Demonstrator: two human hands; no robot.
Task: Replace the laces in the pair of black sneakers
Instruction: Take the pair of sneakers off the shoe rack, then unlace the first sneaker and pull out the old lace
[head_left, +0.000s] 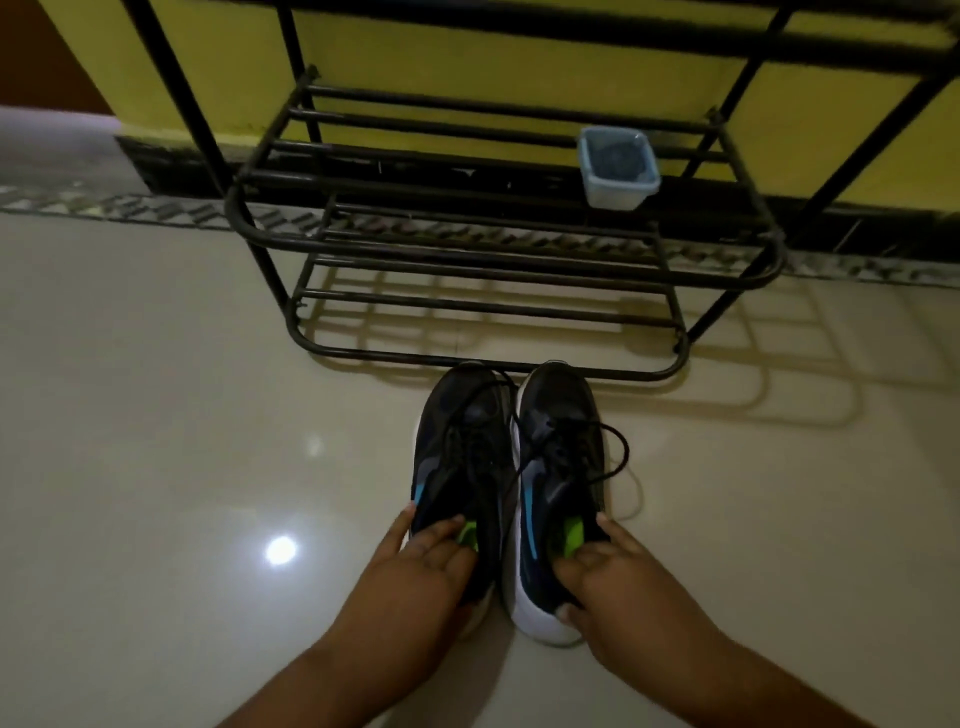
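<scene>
Head view shows two black sneakers side by side on the pale glossy floor (156, 415), toes pointing away from the person, toward a black metal shoe rack (467, 249). Left sneaker (462, 457) & right sneaker (558, 457) are touching or almost touching along their inner sides. Both have a white sole, a blue stripe on the side and a bright green patch at the heel opening. Black laces (597, 447) are in the eyelets, untied; loose loops go across the toes and one loop hangs out to the right of the right sneaker, onto the floor.

Left hand (421, 577) grips the heel part of the left sneaker, fingers curled into the opening, thumb on the outer side. Right hand (608, 577) grips the heel of the right sneaker in the same way, fingers inside, near the green patch. Both sneakers stand just in front of the rack's lowest bar.

On a rack shelf, well apart from the sneakers, sits a small blue plastic container (618, 169).
</scene>
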